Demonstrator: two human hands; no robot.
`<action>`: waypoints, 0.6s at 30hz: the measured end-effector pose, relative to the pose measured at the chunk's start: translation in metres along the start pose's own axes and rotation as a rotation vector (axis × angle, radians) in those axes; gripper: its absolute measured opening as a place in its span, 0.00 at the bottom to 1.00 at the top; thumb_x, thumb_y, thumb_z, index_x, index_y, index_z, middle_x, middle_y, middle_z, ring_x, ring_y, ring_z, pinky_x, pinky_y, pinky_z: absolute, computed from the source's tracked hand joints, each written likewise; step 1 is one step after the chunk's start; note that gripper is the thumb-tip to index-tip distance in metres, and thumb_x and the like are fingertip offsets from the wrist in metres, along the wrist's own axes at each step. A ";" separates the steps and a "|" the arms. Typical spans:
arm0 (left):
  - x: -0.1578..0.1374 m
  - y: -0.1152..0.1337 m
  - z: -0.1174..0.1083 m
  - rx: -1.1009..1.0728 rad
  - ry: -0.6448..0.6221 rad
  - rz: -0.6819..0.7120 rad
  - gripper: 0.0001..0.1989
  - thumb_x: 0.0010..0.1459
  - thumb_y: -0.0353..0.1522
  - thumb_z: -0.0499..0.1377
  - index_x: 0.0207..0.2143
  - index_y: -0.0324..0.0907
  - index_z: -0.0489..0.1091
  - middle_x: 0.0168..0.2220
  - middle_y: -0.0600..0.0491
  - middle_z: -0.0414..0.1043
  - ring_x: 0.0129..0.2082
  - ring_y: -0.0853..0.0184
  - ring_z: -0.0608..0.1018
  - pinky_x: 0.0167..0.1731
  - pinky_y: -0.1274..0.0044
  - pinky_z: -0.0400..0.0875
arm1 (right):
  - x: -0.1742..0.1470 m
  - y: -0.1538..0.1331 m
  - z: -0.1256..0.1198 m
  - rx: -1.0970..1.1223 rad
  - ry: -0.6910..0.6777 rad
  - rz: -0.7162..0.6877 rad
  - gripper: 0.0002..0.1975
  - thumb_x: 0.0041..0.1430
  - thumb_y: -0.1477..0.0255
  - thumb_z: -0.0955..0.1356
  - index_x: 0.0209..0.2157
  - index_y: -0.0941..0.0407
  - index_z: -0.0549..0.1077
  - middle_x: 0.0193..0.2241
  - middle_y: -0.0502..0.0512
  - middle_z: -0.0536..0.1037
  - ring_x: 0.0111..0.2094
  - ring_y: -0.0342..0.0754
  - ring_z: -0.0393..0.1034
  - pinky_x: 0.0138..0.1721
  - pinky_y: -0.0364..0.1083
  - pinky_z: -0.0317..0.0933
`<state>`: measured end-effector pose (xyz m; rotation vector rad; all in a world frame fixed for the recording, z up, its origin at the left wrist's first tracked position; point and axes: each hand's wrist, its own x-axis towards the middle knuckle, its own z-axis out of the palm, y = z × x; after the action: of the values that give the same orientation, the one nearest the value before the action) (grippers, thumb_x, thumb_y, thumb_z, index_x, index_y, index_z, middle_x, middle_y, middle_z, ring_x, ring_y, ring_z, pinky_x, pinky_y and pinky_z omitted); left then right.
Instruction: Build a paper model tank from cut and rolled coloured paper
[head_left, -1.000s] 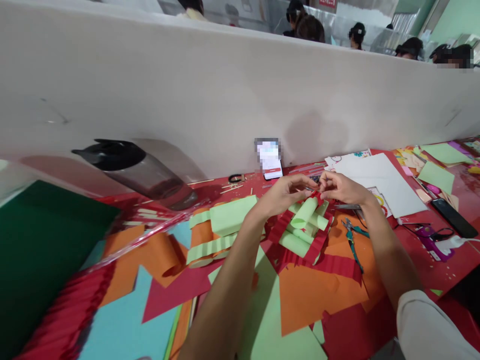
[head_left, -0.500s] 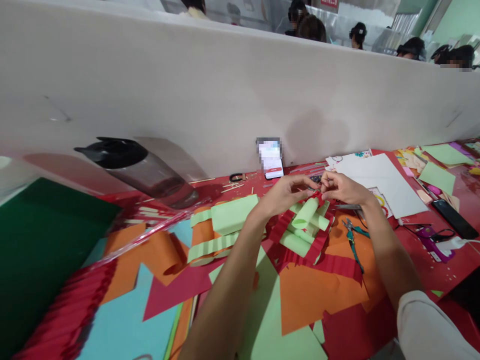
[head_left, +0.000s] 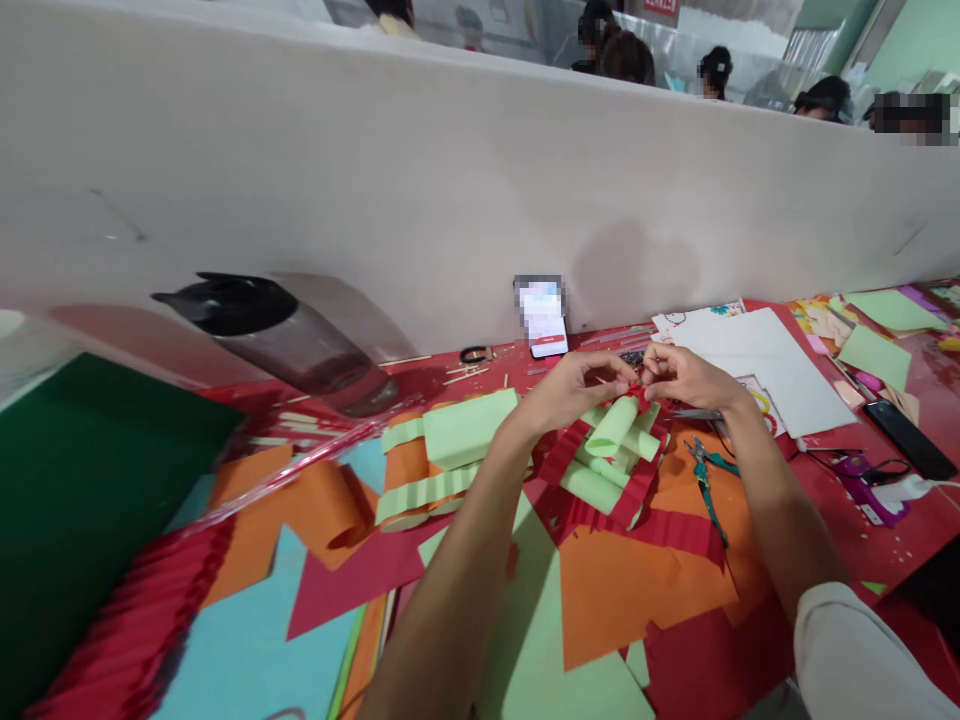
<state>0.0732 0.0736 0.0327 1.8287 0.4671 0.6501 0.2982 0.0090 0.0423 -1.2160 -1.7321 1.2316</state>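
Observation:
Just above a paper model (head_left: 596, 490) of rolled light-green tubes and pleated red strips, both hands meet with bent fingers. My left hand (head_left: 589, 382) pinches at a small red piece (head_left: 637, 393) on the model's far end. From the other side, my right hand (head_left: 679, 376) has thumb and fingertips closed at the same red piece. Whether that piece is paper or ribbon cannot be made out, as the fingertips partly hide it. Green-handled pliers (head_left: 701, 470) lie beside the model, below my right forearm. A second model (head_left: 465, 430) in green and orange paper sits left of my left forearm.
A lit phone (head_left: 545, 325) leans on the white partition (head_left: 465, 190). At left stand a dark-lidded bottle (head_left: 285, 345) and a dark green board (head_left: 97, 530). Orange sheets (head_left: 637, 590) and other coloured paper cover the front. White paper (head_left: 757, 365) and a black phone (head_left: 909, 438) lie right.
Only the fingertips have shifted slightly at the red piece. The model, both arms and the things around them look the same.

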 end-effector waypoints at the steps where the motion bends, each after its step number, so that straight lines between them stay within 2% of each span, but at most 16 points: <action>1: 0.000 -0.001 0.000 -0.001 -0.002 0.002 0.07 0.60 0.34 0.64 0.37 0.40 0.79 0.39 0.49 0.81 0.38 0.66 0.79 0.40 0.73 0.75 | 0.000 0.000 0.000 -0.002 0.002 0.003 0.21 0.56 0.67 0.76 0.31 0.52 0.57 0.31 0.47 0.71 0.32 0.44 0.64 0.35 0.44 0.60; 8: 0.000 -0.007 -0.001 -0.020 -0.002 0.004 0.09 0.60 0.35 0.65 0.40 0.40 0.80 0.40 0.48 0.81 0.39 0.65 0.80 0.41 0.73 0.75 | 0.000 0.001 -0.001 -0.016 0.013 0.009 0.23 0.55 0.65 0.76 0.31 0.52 0.57 0.30 0.46 0.69 0.31 0.44 0.62 0.35 0.45 0.59; 18: -0.001 -0.002 -0.001 0.000 -0.015 0.011 0.09 0.62 0.33 0.63 0.41 0.41 0.82 0.42 0.48 0.83 0.41 0.64 0.81 0.44 0.71 0.76 | 0.001 0.001 -0.001 -0.050 0.012 -0.006 0.21 0.56 0.66 0.76 0.31 0.52 0.57 0.30 0.46 0.68 0.30 0.43 0.60 0.34 0.44 0.57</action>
<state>0.0724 0.0744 0.0311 1.8364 0.4479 0.6432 0.2991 0.0105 0.0419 -1.2433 -1.7656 1.1816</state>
